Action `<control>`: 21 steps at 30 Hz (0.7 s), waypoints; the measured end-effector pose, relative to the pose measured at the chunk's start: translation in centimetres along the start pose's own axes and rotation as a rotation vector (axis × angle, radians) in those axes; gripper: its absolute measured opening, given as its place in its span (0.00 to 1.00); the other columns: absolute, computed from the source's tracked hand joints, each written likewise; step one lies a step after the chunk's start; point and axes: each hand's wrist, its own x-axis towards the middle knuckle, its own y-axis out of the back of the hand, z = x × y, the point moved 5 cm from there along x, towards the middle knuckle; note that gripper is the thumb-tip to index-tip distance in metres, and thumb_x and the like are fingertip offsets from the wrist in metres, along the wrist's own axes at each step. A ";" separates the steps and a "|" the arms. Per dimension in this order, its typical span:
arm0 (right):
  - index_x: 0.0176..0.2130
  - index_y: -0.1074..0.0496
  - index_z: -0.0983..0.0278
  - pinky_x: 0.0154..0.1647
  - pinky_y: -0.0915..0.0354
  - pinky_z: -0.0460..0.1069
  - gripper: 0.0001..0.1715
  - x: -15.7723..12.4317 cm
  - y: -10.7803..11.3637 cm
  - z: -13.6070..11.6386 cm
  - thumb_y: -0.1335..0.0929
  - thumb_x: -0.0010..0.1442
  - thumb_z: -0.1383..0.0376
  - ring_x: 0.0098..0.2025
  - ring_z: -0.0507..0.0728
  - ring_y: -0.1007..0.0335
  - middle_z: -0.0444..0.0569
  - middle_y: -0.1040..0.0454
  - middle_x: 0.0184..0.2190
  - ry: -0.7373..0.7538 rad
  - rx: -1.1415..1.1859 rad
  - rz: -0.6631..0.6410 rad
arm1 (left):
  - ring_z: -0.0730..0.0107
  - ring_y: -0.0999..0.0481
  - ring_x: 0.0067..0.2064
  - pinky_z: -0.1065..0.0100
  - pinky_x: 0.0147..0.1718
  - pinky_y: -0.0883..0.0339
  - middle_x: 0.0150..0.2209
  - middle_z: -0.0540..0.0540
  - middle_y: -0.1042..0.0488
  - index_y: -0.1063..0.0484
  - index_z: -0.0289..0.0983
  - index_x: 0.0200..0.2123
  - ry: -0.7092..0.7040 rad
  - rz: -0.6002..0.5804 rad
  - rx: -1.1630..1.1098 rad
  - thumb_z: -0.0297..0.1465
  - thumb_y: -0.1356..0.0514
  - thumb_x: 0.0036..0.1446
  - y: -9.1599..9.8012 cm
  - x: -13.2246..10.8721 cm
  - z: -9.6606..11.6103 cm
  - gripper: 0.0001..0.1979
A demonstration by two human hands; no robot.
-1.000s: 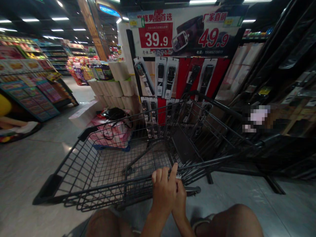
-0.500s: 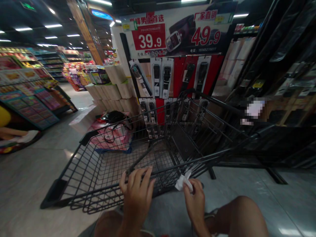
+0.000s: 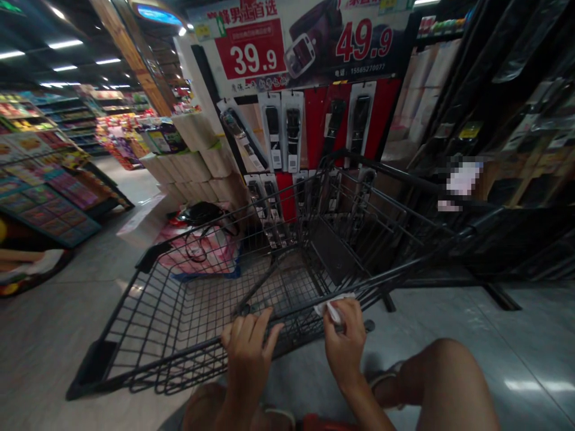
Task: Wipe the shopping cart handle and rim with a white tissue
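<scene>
A black wire shopping cart (image 3: 148, 320) stands before me, its basket holding nothing that I can see. My left hand (image 3: 249, 341) grips the near top rail, fingers curled over it and thumb to the right. In my right hand (image 3: 345, 332) is a crumpled white tissue (image 3: 335, 312), pressed against the same rail farther right. Part of the tissue is hidden behind the fingers.
Behind the cart is a rack of packaged belts (image 3: 293, 131) under a price sign (image 3: 305, 48). Stacked paper packs (image 3: 188, 170) and a pink package (image 3: 193, 251) stand to its left. My bent knee (image 3: 449, 371) is at lower right.
My right hand has brought the tissue up and forward onto the rail, from just below it. My left hand stays at the rail. The view has tilted down slightly.
</scene>
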 end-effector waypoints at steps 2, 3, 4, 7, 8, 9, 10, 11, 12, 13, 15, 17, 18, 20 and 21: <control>0.38 0.30 0.62 0.37 0.34 0.50 0.09 -0.3 -0.1 0.0 0.35 0.57 0.73 0.37 0.54 0.33 0.48 0.33 0.34 0.026 -0.023 -0.003 | 0.66 0.32 0.31 0.62 0.38 0.45 0.26 0.50 0.30 0.28 0.37 0.40 0.030 -0.005 -0.010 0.35 0.41 0.59 0.0 0.1 0.1 0.08; 0.38 0.29 0.62 0.36 0.34 0.49 0.10 -0.4 -0.2 0.0 0.35 0.57 0.74 0.36 0.54 0.33 0.48 0.33 0.35 0.042 -0.029 -0.019 | 0.66 0.33 0.31 0.62 0.38 0.45 0.25 0.50 0.30 0.28 0.37 0.39 0.039 -0.008 -0.014 0.35 0.41 0.59 0.0 0.1 0.1 0.08; 0.39 0.29 0.62 0.36 0.34 0.49 0.10 -0.5 -0.2 0.0 0.35 0.57 0.74 0.36 0.53 0.33 0.48 0.34 0.34 0.057 -0.031 -0.035 | 0.66 0.33 0.31 0.62 0.38 0.45 0.25 0.50 0.30 0.28 0.37 0.39 0.045 -0.009 -0.016 0.34 0.42 0.59 0.0 0.1 0.2 0.08; 0.39 0.29 0.62 0.37 0.34 0.49 0.12 -0.8 -0.4 0.4 0.36 0.57 0.75 0.36 0.53 0.32 0.48 0.33 0.35 0.067 -0.015 -0.074 | 0.66 0.33 0.31 0.62 0.37 0.45 0.25 0.50 0.31 0.28 0.37 0.39 0.054 -0.006 -0.015 0.35 0.42 0.60 0.0 0.1 0.2 0.08; 0.39 0.29 0.62 0.37 0.34 0.49 0.13 -1.0 -0.4 0.6 0.36 0.57 0.75 0.37 0.53 0.32 0.48 0.33 0.35 0.065 -0.008 -0.078 | 0.66 0.33 0.31 0.62 0.37 0.45 0.25 0.50 0.31 0.28 0.37 0.39 0.055 -0.003 -0.016 0.35 0.42 0.60 0.0 0.1 0.3 0.09; 0.39 0.29 0.62 0.38 0.34 0.49 0.12 -1.2 -0.4 0.8 0.36 0.56 0.75 0.37 0.53 0.32 0.48 0.33 0.35 0.056 -0.002 -0.077 | 0.66 0.33 0.31 0.62 0.37 0.45 0.25 0.50 0.31 0.28 0.37 0.38 0.055 0.000 -0.018 0.35 0.42 0.60 0.0 0.1 0.3 0.09; 0.38 0.29 0.62 0.37 0.34 0.49 0.12 -1.4 -0.5 1.0 0.36 0.56 0.75 0.37 0.53 0.32 0.47 0.33 0.35 0.051 0.008 -0.088 | 0.66 0.33 0.31 0.62 0.37 0.45 0.24 0.50 0.31 0.28 0.37 0.38 0.057 0.004 -0.022 0.35 0.42 0.60 0.0 0.1 0.3 0.09; 0.37 0.29 0.62 0.37 0.34 0.48 0.12 -1.8 -0.6 1.2 0.36 0.56 0.75 0.36 0.53 0.32 0.47 0.33 0.34 0.047 0.021 -0.114 | 0.65 0.33 0.31 0.62 0.37 0.45 0.25 0.50 0.31 0.28 0.37 0.38 0.059 0.005 -0.026 0.36 0.42 0.60 0.0 0.1 0.3 0.09; 0.36 0.29 0.62 0.37 0.34 0.48 0.11 -2.1 -0.6 1.4 0.36 0.55 0.75 0.35 0.53 0.32 0.46 0.33 0.33 0.028 0.036 -0.145 | 0.65 0.33 0.31 0.62 0.37 0.45 0.25 0.50 0.31 0.28 0.37 0.38 0.061 0.005 -0.029 0.36 0.43 0.60 0.0 0.1 0.3 0.09; 0.35 0.29 0.63 0.36 0.34 0.47 0.11 -2.5 -0.6 1.6 0.36 0.55 0.75 0.35 0.52 0.32 0.46 0.32 0.32 -0.009 0.051 -0.175 | 0.65 0.33 0.31 0.62 0.36 0.45 0.25 0.49 0.31 0.28 0.37 0.38 0.065 0.003 -0.032 0.36 0.43 0.60 0.0 0.1 0.3 0.09; 0.34 0.30 0.63 0.35 0.35 0.46 0.09 -3.0 -0.2 1.8 0.36 0.55 0.75 0.35 0.52 0.31 0.46 0.32 0.31 -0.106 0.068 -0.198 | 0.65 0.33 0.31 0.62 0.36 0.46 0.25 0.49 0.30 0.28 0.37 0.38 0.076 -0.006 -0.037 0.36 0.43 0.60 0.0 0.1 0.3 0.09; 0.33 0.30 0.63 0.35 0.35 0.47 0.08 -2.9 0.8 1.4 0.35 0.55 0.74 0.36 0.53 0.31 0.46 0.31 0.32 -0.184 0.063 -0.148 | 0.65 0.32 0.31 0.62 0.36 0.46 0.25 0.49 0.30 0.28 0.38 0.39 0.088 -0.013 -0.043 0.36 0.43 0.60 0.0 0.1 0.3 0.09; 0.33 0.30 0.63 0.36 0.35 0.47 0.07 -2.6 1.3 0.8 0.35 0.56 0.74 0.36 0.53 0.32 0.46 0.31 0.32 -0.193 0.060 -0.114 | 0.65 0.32 0.32 0.62 0.36 0.46 0.26 0.49 0.30 0.28 0.38 0.39 0.092 -0.014 -0.046 0.36 0.43 0.60 -0.1 0.1 0.3 0.09; 0.34 0.31 0.62 0.37 0.36 0.48 0.06 -1.6 2.0 -0.5 0.34 0.56 0.73 0.37 0.54 0.32 0.47 0.32 0.33 -0.161 0.062 -0.064 | 0.65 0.32 0.32 0.62 0.36 0.46 0.27 0.49 0.29 0.28 0.38 0.39 0.095 -0.017 -0.052 0.36 0.43 0.60 -0.1 0.1 0.4 0.09; 0.34 0.31 0.62 0.37 0.35 0.48 0.06 -1.1 2.1 -1.2 0.34 0.56 0.73 0.37 0.54 0.32 0.47 0.32 0.33 -0.131 0.071 -0.057 | 0.65 0.32 0.32 0.62 0.36 0.46 0.27 0.49 0.29 0.28 0.38 0.39 0.096 -0.018 -0.055 0.35 0.43 0.60 -0.1 0.0 0.5 0.09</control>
